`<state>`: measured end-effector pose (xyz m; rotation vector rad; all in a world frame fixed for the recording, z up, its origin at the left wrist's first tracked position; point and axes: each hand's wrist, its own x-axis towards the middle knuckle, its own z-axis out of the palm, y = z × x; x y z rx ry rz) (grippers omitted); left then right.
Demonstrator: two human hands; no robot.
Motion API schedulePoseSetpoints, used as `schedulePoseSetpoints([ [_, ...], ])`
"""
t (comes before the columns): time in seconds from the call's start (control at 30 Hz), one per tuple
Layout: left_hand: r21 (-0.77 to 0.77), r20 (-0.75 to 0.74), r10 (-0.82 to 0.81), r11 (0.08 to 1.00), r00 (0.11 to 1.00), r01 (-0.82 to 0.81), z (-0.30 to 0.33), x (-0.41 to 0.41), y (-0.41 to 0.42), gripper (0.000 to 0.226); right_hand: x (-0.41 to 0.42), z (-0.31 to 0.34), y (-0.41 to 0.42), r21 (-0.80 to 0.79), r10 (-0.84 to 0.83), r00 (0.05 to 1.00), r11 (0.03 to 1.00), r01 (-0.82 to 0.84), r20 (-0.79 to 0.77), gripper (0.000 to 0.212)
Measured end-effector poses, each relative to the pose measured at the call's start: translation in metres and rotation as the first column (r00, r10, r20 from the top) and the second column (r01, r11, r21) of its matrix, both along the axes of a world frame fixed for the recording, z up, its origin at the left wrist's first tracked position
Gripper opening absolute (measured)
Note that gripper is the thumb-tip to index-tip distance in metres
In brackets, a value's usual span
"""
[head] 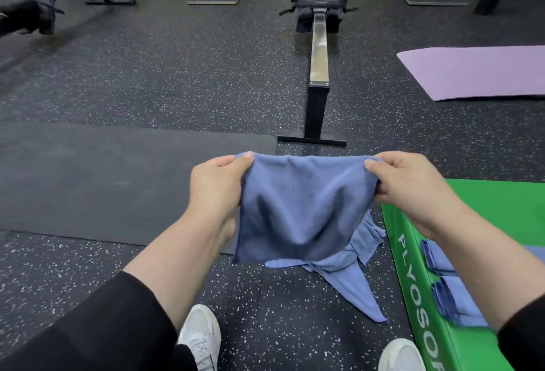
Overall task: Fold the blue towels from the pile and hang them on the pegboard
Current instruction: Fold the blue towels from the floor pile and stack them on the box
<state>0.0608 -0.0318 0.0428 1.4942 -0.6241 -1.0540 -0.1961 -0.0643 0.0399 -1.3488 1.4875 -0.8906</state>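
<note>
Left hand (216, 183) pinching the upper left corner of a blue towel (298, 208), thumb on the near face and fingers curled behind the cloth; right hand (413, 188) pinching the upper right corner in the same way. The towel hangs between the two hands above the floor, its top edge stretched nearly level and its lower part sagging in soft folds. Both forearms are bare, with black sleeves (97, 326) pushed up toward the elbows.

Speckled black rubber floor (165, 81), covering the whole area. Black mat (118, 182), lying flat on the floor to the left, its near right corner hidden behind the held towel. Rowing machine (319, 55), extending away from the viewer at centre, its foot bar just beyond the towel's top edge. Purple mat (477, 73), at the far right. Green plyo box (501, 214), at the near right, with white lettering along its edge and folded blue towels (454, 300) resting on top, partly covered by the right forearm. Pile of loose blue towels (351, 279), crumpled on the floor just beside the box and directly below the held towel. White shoes (200, 338), at the bottom edge.
</note>
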Motion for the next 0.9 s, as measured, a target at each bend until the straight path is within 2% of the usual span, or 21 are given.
schedulePoseSetpoints([
  [0.17, -0.009, 0.01, -0.146, 0.989, 0.989, 0.146, -0.001, -0.035, 0.006, 0.026, 0.033, -0.001, 0.011, 0.087, 0.027, 0.992, 0.996, -0.038, 0.121, 0.027],
  [0.23, -0.012, 0.172, -0.234, 0.971, 0.957, 0.239, -0.003, -0.044, 0.011, 0.027, 0.044, -0.001, 0.016, 0.097, 0.048, 0.985, 0.993, -0.065, 0.167, 0.027],
  [0.3, -0.004, 0.379, -0.278, 0.953, 0.883, 0.302, -0.002, -0.05, 0.016, 0.029, 0.054, 0.002, 0.021, 0.094, 0.077, 0.974, 0.991, -0.099, 0.214, 0.029],
  [0.43, -0.016, 0.556, -0.229, 0.958, 0.799, 0.286, -0.004, -0.054, 0.02, 0.022, 0.065, -0.001, 0.025, 0.096, 0.126, 0.963, 0.984, -0.153, 0.238, 0.029],
  [0.6, -0.074, 0.618, -0.162, 0.962, 0.769, 0.262, -0.003, -0.055, 0.021, 0.013, 0.072, 0.002, 0.026, 0.137, 0.113, 0.947, 0.978, -0.16, 0.302, 0.03],
  [0.67, -0.064, 0.688, -0.181, 0.95, 0.703, 0.307, -0.007, -0.056, 0.02, 0.014, 0.073, 0.002, 0.027, 0.17, 0.093, 0.928, 0.972, -0.163, 0.36, 0.04],
  [0.77, 0.029, 0.733, -0.329, 0.89, 0.595, 0.456, -0.01, -0.061, 0.022, 0.012, 0.07, 0.001, 0.025, 0.216, 0.055, 0.899, 0.962, -0.164, 0.435, 0.039],
  [0.9, 0.093, 0.61, -0.527, 0.789, 0.592, 0.607, 0.0, -0.063, 0.025, 0.031, 0.059, 0.0, 0.022, 0.153, 0.082, 0.914, 0.976, -0.154, 0.397, 0.018],
])
